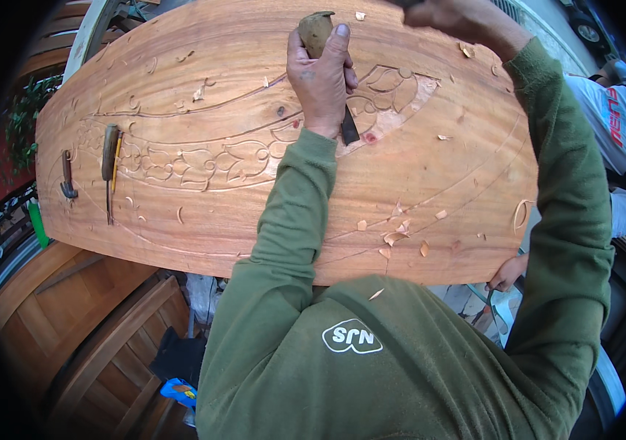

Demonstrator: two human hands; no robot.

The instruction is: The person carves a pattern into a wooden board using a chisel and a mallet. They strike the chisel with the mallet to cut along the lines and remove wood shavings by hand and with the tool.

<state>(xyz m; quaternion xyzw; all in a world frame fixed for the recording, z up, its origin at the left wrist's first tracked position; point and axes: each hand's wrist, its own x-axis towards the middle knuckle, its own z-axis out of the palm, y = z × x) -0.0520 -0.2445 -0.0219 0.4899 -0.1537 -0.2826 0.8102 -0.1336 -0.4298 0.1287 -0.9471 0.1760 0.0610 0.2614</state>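
Observation:
My left hand (320, 84) is closed round a chisel (350, 126). Its rounded wooden handle end sticks up past my thumb, and the flat dark blade slants down to the carved wooden panel (254, 227). The blade's tip sits by the pale, freshly cut end of a floral relief (196, 165). Raised over the panel's far right side, my right hand (452, 16) is closed on a dark object that the upper edge of the picture cuts off, so its kind is hidden.
On the panel's left lie another chisel (109, 154), a yellow pencil (116, 158) and a small dark tool (68, 174). Wood chips (395, 236) are scattered about. Another person's hand (507, 273) is at the near right edge. Panelled wooden doors (71, 293) stand at lower left.

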